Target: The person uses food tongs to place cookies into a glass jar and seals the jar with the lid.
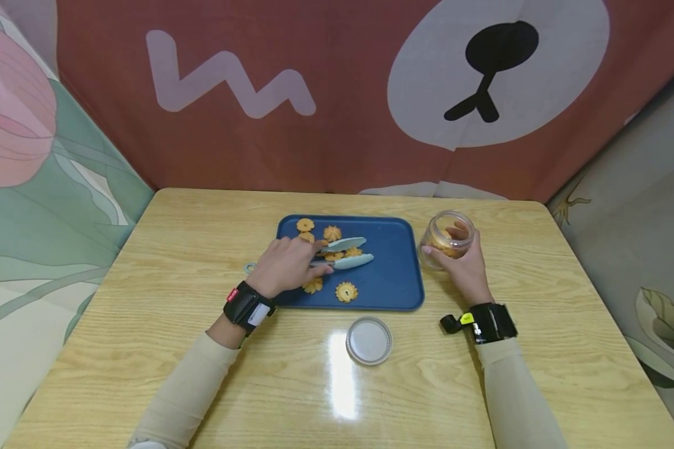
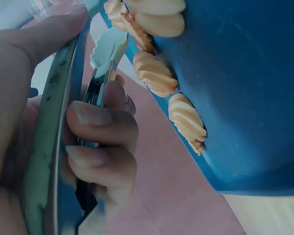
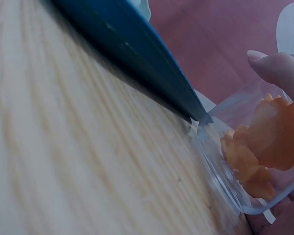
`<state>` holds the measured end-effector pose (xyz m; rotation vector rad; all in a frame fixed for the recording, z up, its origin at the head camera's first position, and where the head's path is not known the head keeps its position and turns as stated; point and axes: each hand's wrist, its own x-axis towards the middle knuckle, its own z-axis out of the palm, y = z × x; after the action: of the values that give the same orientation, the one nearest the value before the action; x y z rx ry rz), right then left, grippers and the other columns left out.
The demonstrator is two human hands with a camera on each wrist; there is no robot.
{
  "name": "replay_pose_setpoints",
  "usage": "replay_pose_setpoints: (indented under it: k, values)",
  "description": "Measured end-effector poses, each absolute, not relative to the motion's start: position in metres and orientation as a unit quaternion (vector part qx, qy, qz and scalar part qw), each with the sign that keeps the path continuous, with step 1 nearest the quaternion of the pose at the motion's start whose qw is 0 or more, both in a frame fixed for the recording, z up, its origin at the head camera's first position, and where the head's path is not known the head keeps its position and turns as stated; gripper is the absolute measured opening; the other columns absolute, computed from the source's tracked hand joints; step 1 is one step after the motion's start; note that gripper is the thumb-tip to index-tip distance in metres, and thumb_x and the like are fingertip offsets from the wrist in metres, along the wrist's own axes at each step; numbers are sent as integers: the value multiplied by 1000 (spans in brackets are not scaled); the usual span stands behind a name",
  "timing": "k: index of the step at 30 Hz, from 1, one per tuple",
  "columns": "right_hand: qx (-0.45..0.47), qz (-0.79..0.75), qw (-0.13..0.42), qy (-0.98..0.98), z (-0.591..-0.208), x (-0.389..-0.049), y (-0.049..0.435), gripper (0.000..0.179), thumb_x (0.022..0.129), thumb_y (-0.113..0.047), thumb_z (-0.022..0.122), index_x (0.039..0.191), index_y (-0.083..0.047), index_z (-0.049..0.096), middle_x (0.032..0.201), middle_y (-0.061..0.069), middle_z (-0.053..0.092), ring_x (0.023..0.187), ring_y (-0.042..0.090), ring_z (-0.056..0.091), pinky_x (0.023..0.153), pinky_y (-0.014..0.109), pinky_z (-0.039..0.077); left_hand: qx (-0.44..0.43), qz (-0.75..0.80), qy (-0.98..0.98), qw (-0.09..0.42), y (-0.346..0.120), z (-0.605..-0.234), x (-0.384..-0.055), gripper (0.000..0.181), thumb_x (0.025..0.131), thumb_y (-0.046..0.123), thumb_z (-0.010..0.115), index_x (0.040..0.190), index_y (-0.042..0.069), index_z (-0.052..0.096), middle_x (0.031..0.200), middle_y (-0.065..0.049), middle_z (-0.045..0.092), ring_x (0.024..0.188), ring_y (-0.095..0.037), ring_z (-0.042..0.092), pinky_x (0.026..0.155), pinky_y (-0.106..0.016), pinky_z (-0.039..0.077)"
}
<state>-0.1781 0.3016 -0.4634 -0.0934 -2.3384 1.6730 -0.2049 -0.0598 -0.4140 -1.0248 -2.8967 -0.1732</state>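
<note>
My left hand [image 1: 289, 265] grips a pair of tongs [image 1: 355, 260] with pale blue tips over the blue tray [image 1: 393, 274]. In the head view, cookies [image 1: 352, 252] lie between the spread tips; whether the tips touch them I cannot tell. The left wrist view shows fingers curled round the metal arms, with swirled cookies [image 2: 153, 73] along the tray's edge. To the right of the tray, my right hand [image 1: 472, 268] holds a clear jar [image 1: 429, 242], thumb on the near left side. Inside the jar are several cookies [image 3: 277, 134], seen through its wall in the right wrist view.
A round lid [image 1: 369, 340] lies on the wooden table [image 1: 202, 374] in front of the tray. One flower-shaped cookie [image 1: 346, 292] sits near the tray's front edge. Behind the table hangs a reddish-brown printed cloth [image 1: 348, 149].
</note>
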Motion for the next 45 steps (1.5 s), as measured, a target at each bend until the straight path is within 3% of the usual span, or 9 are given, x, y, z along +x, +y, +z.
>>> replay_pose_setpoints:
  k: [10, 16, 23, 30, 35, 45]
  values:
    - [-34, 569, 142, -809, -483, -185, 311, 86, 74, -30, 81, 140, -24, 27, 134, 7, 43, 118, 19, 43, 96, 41, 37, -349, -55, -934, 53, -52, -405, -205, 56, 85, 59, 57, 122, 17, 62, 52, 3, 38, 37, -13, 39, 35, -27, 23]
    - [-34, 569, 138, -810, -481, -184, 311, 86, 73, -32, 81, 140, -23, 27, 134, 7, 43, 118, 19, 43, 95, 41, 38, -369, -54, -924, 81, -47, -397, -206, 54, 85, 57, 59, 116, 14, 62, 52, 2, 41, 37, -13, 39, 34, -27, 22]
    - [-34, 570, 142, -808, -482, -185, 313, 85, 74, -31, 81, 140, -23, 27, 133, 7, 43, 118, 19, 43, 94, 39, 38, -386, -64, -914, 104, -33, -383, -209, 56, 85, 56, 60, 120, 12, 63, 56, 2, 50, 37, -12, 40, 34, -27, 23]
    - [-36, 572, 143, -807, -483, -185, 312, 86, 73, -31, 81, 140, -23, 27, 133, 7, 43, 117, 19, 43, 95, 39, 37, -396, -55, -911, 100, -16, -371, -211, 58, 86, 59, 56, 120, 12, 63, 52, 2, 46, 37, -12, 41, 34, -27, 27]
    - [-37, 573, 145, -806, -484, -184, 312, 86, 73, -30, 81, 140, -22, 28, 133, 7, 44, 117, 19, 42, 94, 39, 37, -401, -34, -909, 110, -5, -363, -212, 60, 87, 62, 52, 122, 15, 61, 52, 3, 43, 36, -12, 38, 35, -26, 23]
    - [-31, 574, 145, -806, -482, -187, 311, 87, 73, -31, 81, 141, -23, 27, 134, 8, 43, 117, 19, 42, 94, 42, 37, -412, -36, -903, 117, 15, -346, -215, 60, 87, 62, 50, 124, 16, 58, 61, 3, 48, 40, -10, 40, 37, -26, 28]
